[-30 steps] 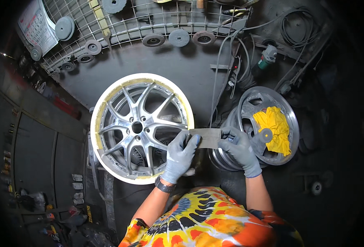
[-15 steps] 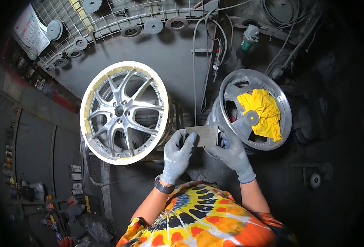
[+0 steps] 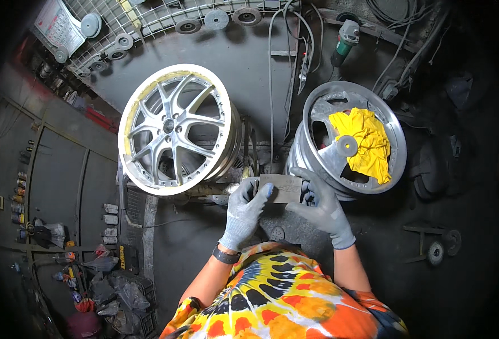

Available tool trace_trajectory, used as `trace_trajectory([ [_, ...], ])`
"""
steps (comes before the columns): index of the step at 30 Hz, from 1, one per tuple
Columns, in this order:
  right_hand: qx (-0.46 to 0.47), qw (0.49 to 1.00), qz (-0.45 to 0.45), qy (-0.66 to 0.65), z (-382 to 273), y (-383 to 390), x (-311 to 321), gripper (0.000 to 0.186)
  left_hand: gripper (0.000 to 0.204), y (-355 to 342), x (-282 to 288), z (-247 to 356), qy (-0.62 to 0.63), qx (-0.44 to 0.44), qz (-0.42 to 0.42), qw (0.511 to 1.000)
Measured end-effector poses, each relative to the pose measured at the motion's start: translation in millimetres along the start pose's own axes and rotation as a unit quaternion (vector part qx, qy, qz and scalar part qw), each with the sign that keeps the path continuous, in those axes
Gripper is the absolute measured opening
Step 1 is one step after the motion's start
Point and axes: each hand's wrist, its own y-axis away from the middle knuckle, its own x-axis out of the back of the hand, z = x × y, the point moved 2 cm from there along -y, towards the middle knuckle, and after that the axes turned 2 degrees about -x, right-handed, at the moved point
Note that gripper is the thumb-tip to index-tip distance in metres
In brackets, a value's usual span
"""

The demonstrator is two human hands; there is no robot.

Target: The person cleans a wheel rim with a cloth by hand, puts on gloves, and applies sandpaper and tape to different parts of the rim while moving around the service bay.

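Note:
A small grey-brown piece of sandpaper (image 3: 280, 189) is stretched flat between my hands, in front of my chest. My gloved left hand (image 3: 243, 208) pinches its left end, thumb on top. At the right edge, my gloved right hand (image 3: 325, 210) has its fingers curled around the sheet; part of its grip is hidden. Beyond my left hand is a silver multi-spoke wheel rim (image 3: 177, 141) with yellow tape around part of its lip. A duller grey wheel rim (image 3: 329, 153) is tilted beyond my right hand, with a crumpled yellow cloth (image 3: 365, 148) on its face.
A green and grey angle grinder (image 3: 345, 42) hangs at the back right among cables. Grinding discs (image 3: 216, 20) line a wire mesh at the back. Bags and a black crate (image 3: 145, 316) are at lower left. A small wheeled frame (image 3: 434, 251) is on the right.
My view has shifted, so the wheel rims appear higher and slightly to the right. Both hands keep hold of the sandpaper in nearly the same pose.

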Motion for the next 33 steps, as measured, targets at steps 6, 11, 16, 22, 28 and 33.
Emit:
trace_trajectory([
  [6,-0.083,0.984,0.006,-0.159,-6.6,12.3,2.5,0.059,0.024,5.7,-4.2,4.8,-0.069,-0.041,-0.018,0.997],
  [11,-0.107,0.969,0.032,-0.219,10.7,14.7,-7.3,0.023,0.019,15.6,0.9,5.4,-0.012,-0.032,-0.023,0.999],
  [16,-0.137,0.974,-0.048,-0.173,29.2,23.1,-13.1,0.022,0.014,29.0,14.0,8.4,-0.043,0.023,-0.029,0.998],
  [22,-0.047,0.993,-0.073,-0.078,13.5,21.1,-17.4,0.024,0.014,33.1,22.0,10.8,-0.225,-0.080,-0.140,0.961],
  [28,-0.025,0.991,-0.090,-0.096,13.5,21.4,-24.3,0.019,0.018,44.9,29.4,0.1,-0.153,-0.005,-0.127,0.980],
  [33,-0.023,0.990,-0.094,-0.102,9.1,18.3,-32.7,0.024,0.019,50.0,34.6,15.3,-0.180,-0.026,-0.121,0.976],
])
